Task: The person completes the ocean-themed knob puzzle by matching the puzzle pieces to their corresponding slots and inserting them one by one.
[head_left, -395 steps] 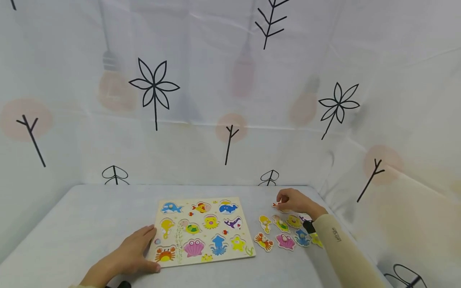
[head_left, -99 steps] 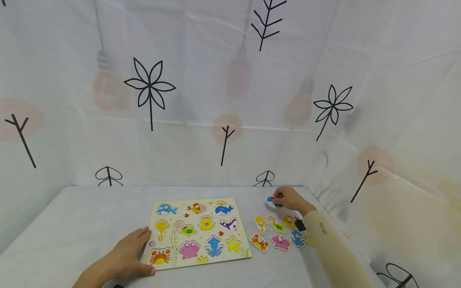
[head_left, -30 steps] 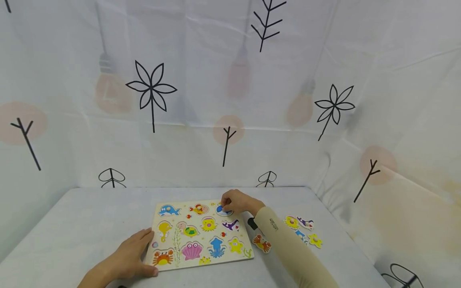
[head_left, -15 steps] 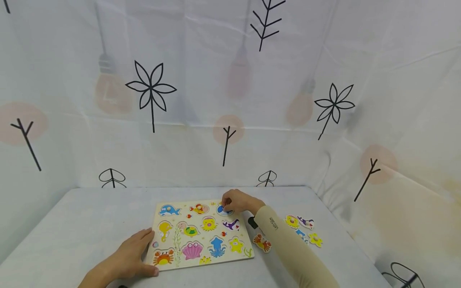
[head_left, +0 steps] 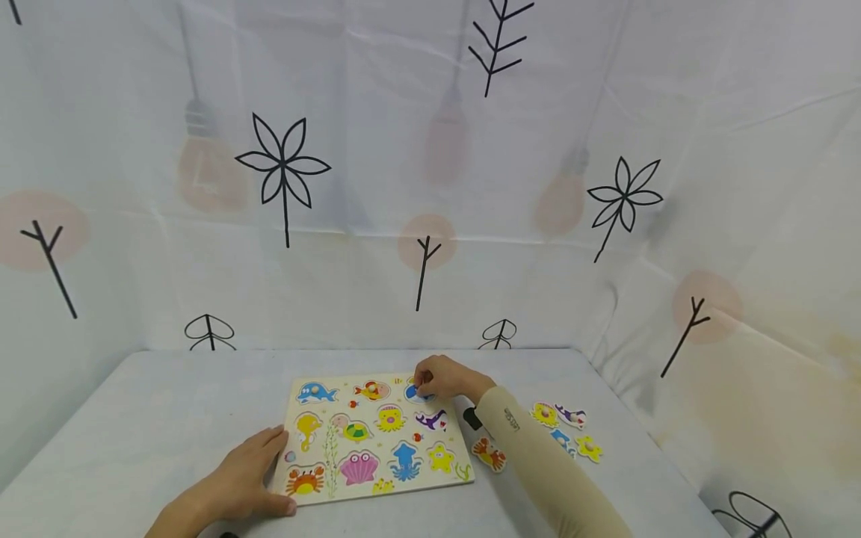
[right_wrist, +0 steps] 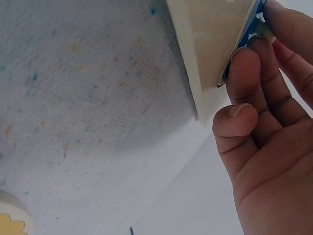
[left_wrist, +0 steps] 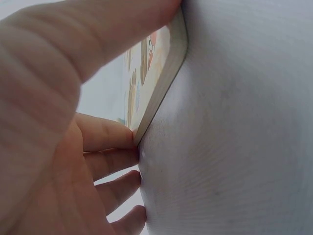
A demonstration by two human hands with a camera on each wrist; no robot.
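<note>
Whale piece (head_left: 411,391) is pinched by the right hand (head_left: 445,376) against the board (head_left: 380,450)

The puzzle board (head_left: 383,442) is cream, showing a blue dolphin (head_left: 326,394) at ten o'clock, a blue whale piece (head_left: 410,392) at one, a pink shell (head_left: 359,469) at seven and an orange-and-yellow crab (head_left: 306,482) at eight. Beyond it, towards three o'clock, a loose starfish (head_left: 590,450) is yellow. The sleeve (head_left: 538,463) is beige; the white backdrop (head_left: 363,299) carries black line flowers (head_left: 282,164).
</note>
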